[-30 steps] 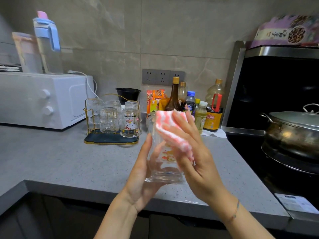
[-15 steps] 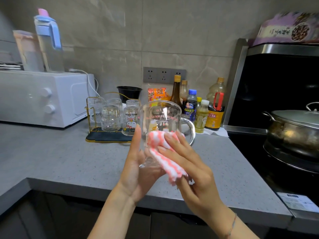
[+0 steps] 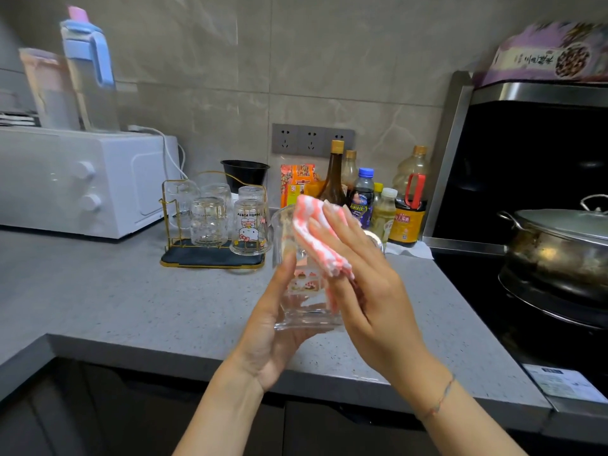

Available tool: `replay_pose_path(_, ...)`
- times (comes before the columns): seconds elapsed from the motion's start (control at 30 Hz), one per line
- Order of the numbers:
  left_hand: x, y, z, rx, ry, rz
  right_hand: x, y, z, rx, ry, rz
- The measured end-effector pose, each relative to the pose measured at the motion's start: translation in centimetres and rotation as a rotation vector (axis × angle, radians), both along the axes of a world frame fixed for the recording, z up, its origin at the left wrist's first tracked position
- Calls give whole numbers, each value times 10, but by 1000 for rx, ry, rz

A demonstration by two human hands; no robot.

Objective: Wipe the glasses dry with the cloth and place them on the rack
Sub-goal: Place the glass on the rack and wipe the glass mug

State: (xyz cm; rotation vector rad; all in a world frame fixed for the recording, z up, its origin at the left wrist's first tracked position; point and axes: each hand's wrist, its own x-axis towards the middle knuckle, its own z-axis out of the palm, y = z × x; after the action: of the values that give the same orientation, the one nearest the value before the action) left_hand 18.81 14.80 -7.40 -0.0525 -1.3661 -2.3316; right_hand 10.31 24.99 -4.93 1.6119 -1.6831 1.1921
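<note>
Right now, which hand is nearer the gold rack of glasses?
Left. The left hand cups the glass mug just right of the gold rack; the right hand presses the cloth farther right.

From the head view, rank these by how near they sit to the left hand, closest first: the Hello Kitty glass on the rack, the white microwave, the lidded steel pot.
Measured from the left hand:
1. Hello Kitty glass, upside down at the rack's near right corner, just up and left of the hand.
2. Lidded steel pot, on the stove to the right.
3. White microwave, far left against the wall.
</note>
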Motion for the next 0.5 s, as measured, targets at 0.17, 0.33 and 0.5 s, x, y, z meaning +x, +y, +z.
replay_pose_path(0.17, -3, -5, 1, 40, 30, 65, 6, 6, -19, -25, 91, 35)
replay_pose_path(0.33, -1, -5, 4, 169, 54, -75, 11, 11, -28, -53, 142, 96)
replay_pose_path(0.5, -2, -4, 9, 130, 15, -50, 7, 7, -17, -73, 176, -2)
